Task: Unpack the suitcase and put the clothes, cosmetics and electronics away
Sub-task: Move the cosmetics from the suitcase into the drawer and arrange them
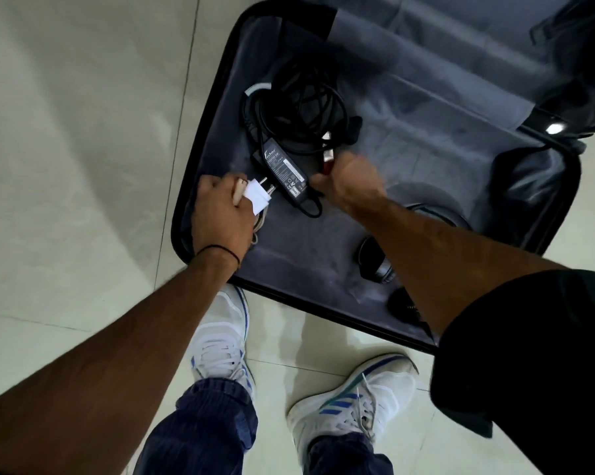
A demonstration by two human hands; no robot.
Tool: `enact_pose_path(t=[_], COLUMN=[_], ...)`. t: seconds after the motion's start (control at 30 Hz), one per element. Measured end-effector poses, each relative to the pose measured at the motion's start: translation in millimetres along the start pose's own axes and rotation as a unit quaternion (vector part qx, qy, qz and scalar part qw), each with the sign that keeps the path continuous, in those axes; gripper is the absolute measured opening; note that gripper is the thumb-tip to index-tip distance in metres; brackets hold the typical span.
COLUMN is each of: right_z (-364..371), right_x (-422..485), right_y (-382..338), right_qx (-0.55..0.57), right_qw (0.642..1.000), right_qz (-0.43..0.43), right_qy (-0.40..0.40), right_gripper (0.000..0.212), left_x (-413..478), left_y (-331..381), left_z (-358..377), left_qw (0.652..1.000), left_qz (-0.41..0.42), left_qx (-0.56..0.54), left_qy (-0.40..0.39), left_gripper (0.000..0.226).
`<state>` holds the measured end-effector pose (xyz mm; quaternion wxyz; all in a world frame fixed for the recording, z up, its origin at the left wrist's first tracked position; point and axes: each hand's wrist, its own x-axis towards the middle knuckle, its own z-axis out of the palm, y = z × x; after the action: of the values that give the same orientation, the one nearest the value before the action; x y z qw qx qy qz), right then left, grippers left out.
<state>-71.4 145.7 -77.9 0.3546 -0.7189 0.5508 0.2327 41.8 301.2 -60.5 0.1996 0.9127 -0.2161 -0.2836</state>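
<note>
An open black suitcase [289,262] with grey lining lies on the floor in front of me. My left hand [220,214] grips a white plug charger [259,197] with its cable near the suitcase's left wall. A black laptop power adapter [286,168] lies in the middle, its black cable [299,97] coiled behind it. My right hand [349,181], blurred, is curled at the adapter's right end, beside a small red and white item [327,159]. What it holds is unclear. Black headphones [375,262] lie partly under my right forearm.
Pale floor tiles [66,149] surround the suitcase. My two white shoes [220,344] stand just in front of its near edge. The suitcase's other half [495,46], with a grey divider flap, rises at the top right.
</note>
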Motion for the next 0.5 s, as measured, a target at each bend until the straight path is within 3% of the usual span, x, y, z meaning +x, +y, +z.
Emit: enact_pose_path(t=[0.07,0.17,0.27,0.37,0.43,0.5], right_z=[-9.5,-17.3,-23.8,-19.7,-14.0,-9.2], right_x=[-7.2,-26.5,-50.4,-68.6,-80.0,-91.0], right_y=[9.0,21.9,34.3,49.0,56.6,62.0], right_qx=[0.004,0.134,0.265,0.323,0.363,0.399], right_qw=[0.999,0.985,0.954,0.931,0.911,0.893], right_qz=[0.017,0.051,0.086,0.120,0.146,0.155], right_qy=[-0.045,-0.093,-0.110,-0.120,-0.134,-0.137], right_gripper=[0.042,0.019,0.014,0.017,0.027,0.030], left_x=[-4.4,3.7,11.6,13.5,13.3,9.2], left_y=[2.0,6.6,16.5,19.6,20.8,26.4], left_z=[-3.4,-4.4,-4.4,1.3,5.3,7.5], left_qw=[0.998,0.990,0.975,0.955,0.958,0.982], left_qz=[0.032,0.010,0.008,0.040,0.035,0.015], left_qx=[0.022,0.030,0.062,0.105,0.083,0.014], left_qy=[-0.048,-0.137,-0.213,-0.274,-0.273,-0.189], left_gripper=[0.039,0.048,0.044,0.036,0.028,0.022])
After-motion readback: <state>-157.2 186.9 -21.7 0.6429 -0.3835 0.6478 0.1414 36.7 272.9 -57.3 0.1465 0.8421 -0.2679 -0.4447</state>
